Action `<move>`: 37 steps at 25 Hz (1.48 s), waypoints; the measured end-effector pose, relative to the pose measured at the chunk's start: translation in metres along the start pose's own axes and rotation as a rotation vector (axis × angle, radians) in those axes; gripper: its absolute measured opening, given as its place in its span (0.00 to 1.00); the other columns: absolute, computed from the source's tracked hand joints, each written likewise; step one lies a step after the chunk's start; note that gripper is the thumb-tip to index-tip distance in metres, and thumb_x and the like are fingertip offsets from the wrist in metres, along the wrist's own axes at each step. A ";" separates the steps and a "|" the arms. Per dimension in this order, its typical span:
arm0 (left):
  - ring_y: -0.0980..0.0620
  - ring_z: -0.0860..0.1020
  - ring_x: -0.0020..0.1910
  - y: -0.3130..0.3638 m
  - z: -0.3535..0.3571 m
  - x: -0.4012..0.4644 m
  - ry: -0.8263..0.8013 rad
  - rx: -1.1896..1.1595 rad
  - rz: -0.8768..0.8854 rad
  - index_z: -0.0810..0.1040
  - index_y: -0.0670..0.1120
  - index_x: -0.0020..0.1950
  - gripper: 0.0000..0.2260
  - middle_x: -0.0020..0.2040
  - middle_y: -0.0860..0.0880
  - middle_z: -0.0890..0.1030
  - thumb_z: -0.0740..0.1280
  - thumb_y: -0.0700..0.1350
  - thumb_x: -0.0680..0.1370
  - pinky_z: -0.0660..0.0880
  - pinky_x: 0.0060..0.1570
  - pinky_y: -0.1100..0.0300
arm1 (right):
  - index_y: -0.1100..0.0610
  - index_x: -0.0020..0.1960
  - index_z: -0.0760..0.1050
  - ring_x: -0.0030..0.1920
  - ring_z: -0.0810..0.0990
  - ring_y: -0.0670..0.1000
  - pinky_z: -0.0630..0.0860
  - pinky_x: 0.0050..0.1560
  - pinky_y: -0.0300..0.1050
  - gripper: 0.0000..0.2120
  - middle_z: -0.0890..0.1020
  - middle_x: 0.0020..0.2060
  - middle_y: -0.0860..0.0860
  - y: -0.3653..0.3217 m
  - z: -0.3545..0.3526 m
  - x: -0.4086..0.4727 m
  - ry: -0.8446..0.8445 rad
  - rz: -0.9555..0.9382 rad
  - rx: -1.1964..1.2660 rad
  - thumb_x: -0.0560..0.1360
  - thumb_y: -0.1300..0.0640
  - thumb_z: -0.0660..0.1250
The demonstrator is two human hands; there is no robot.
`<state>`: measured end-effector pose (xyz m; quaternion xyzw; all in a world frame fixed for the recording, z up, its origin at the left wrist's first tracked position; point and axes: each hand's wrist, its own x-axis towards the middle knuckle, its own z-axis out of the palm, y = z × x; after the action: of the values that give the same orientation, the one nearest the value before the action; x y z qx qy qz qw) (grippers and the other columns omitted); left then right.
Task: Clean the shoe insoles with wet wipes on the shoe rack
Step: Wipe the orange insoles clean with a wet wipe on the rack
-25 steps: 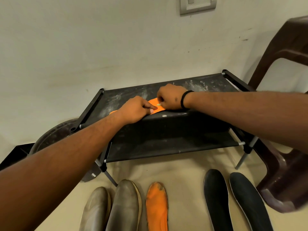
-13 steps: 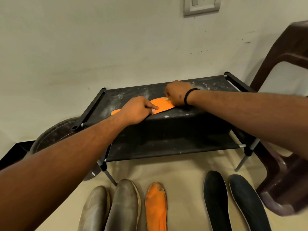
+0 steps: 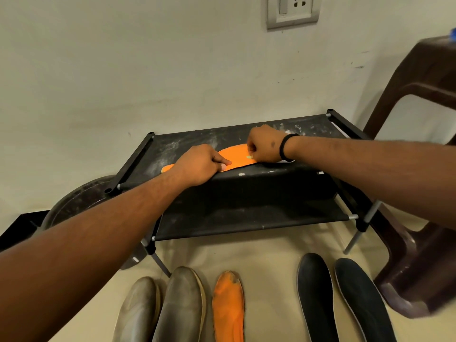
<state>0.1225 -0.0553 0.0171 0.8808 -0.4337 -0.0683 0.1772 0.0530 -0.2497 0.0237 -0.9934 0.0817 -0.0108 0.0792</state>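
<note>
An orange insole [image 3: 234,156] lies lengthwise on the dusty top shelf of the black shoe rack [image 3: 308,124]. My left hand [image 3: 199,166] presses down on its left part, thumb flat on the orange surface. My right hand [image 3: 265,144] is a fist on the insole's right end, closed around a wet wipe [image 3: 288,161]. Only a white edge of the wipe shows under the wrist, and a pale bit at the fingers. A black band sits on my right wrist.
On the floor in front of the rack lie two grey-brown insoles [image 3: 160,309], a worn orange insole [image 3: 228,309] and two dark insoles [image 3: 340,299]. A brown plastic chair [image 3: 419,267] stands at the right. A round dark basin [image 3: 81,203] leans at the left.
My right hand has slid to the right along the insole with the wipe, uncovering more of the orange surface. My left hand has stayed pressed on the insole.
</note>
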 end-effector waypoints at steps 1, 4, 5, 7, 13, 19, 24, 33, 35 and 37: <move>0.49 0.76 0.62 0.000 0.000 0.000 0.007 0.005 0.005 0.82 0.51 0.63 0.12 0.65 0.47 0.80 0.67 0.44 0.81 0.68 0.57 0.62 | 0.63 0.44 0.82 0.42 0.81 0.55 0.80 0.47 0.50 0.06 0.84 0.40 0.57 -0.007 0.000 -0.003 -0.028 -0.043 0.028 0.74 0.64 0.65; 0.49 0.76 0.61 0.001 0.000 0.000 0.012 0.013 0.013 0.82 0.50 0.63 0.12 0.64 0.47 0.80 0.67 0.43 0.81 0.66 0.54 0.63 | 0.60 0.43 0.81 0.41 0.80 0.53 0.79 0.46 0.47 0.05 0.83 0.39 0.54 -0.012 -0.001 -0.008 -0.077 -0.078 0.036 0.74 0.64 0.66; 0.49 0.76 0.61 0.002 -0.001 0.000 0.012 0.011 0.015 0.82 0.50 0.63 0.12 0.64 0.46 0.80 0.67 0.44 0.81 0.66 0.54 0.63 | 0.59 0.43 0.81 0.42 0.81 0.54 0.79 0.47 0.48 0.04 0.83 0.40 0.54 -0.007 -0.002 -0.006 -0.056 -0.049 0.007 0.75 0.62 0.67; 0.49 0.76 0.62 0.002 -0.001 -0.001 0.010 0.008 0.014 0.82 0.50 0.64 0.12 0.65 0.46 0.80 0.67 0.44 0.81 0.66 0.56 0.63 | 0.58 0.44 0.78 0.43 0.81 0.56 0.81 0.47 0.53 0.03 0.82 0.42 0.55 0.004 -0.004 0.000 0.014 0.044 -0.079 0.75 0.60 0.67; 0.49 0.75 0.64 -0.001 0.002 0.002 0.026 -0.006 -0.009 0.82 0.51 0.62 0.12 0.66 0.47 0.79 0.67 0.44 0.80 0.69 0.63 0.58 | 0.55 0.44 0.72 0.40 0.75 0.56 0.78 0.44 0.50 0.04 0.75 0.41 0.54 0.000 0.005 0.009 0.165 0.145 -0.143 0.74 0.63 0.64; 0.52 0.79 0.56 -0.007 0.005 0.005 0.116 -0.046 -0.066 0.85 0.52 0.56 0.10 0.59 0.49 0.84 0.74 0.48 0.75 0.75 0.61 0.54 | 0.58 0.42 0.75 0.38 0.79 0.56 0.80 0.41 0.52 0.02 0.79 0.37 0.55 -0.013 0.007 -0.001 0.098 0.084 -0.066 0.73 0.62 0.64; 0.52 0.80 0.51 -0.009 0.005 0.006 0.167 -0.013 -0.107 0.85 0.50 0.55 0.14 0.53 0.49 0.84 0.76 0.53 0.72 0.77 0.56 0.53 | 0.60 0.42 0.80 0.41 0.81 0.55 0.81 0.45 0.51 0.06 0.83 0.39 0.56 -0.035 0.010 -0.002 0.021 -0.063 0.093 0.74 0.62 0.65; 0.53 0.80 0.57 -0.015 0.007 0.012 0.154 -0.034 -0.128 0.86 0.51 0.54 0.12 0.58 0.50 0.84 0.75 0.52 0.73 0.76 0.62 0.51 | 0.57 0.44 0.72 0.42 0.76 0.56 0.77 0.45 0.50 0.03 0.77 0.42 0.53 -0.039 0.013 0.023 0.163 0.104 -0.013 0.75 0.63 0.64; 0.52 0.81 0.54 -0.016 0.008 0.012 0.177 -0.037 -0.148 0.85 0.50 0.54 0.14 0.56 0.50 0.84 0.76 0.53 0.71 0.77 0.59 0.52 | 0.60 0.46 0.78 0.44 0.80 0.55 0.80 0.48 0.51 0.05 0.82 0.44 0.55 -0.042 0.015 0.026 0.136 0.054 0.114 0.75 0.63 0.64; 0.51 0.81 0.51 -0.017 0.009 0.012 0.223 -0.018 -0.176 0.84 0.48 0.54 0.18 0.52 0.49 0.84 0.78 0.55 0.69 0.78 0.56 0.52 | 0.62 0.47 0.82 0.45 0.81 0.54 0.81 0.49 0.48 0.07 0.84 0.44 0.56 -0.046 0.016 0.022 0.078 -0.029 0.195 0.75 0.63 0.65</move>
<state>0.1397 -0.0577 0.0029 0.9159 -0.3319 0.0106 0.2255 0.0832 -0.2058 0.0159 -0.9809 0.0687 -0.0584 0.1721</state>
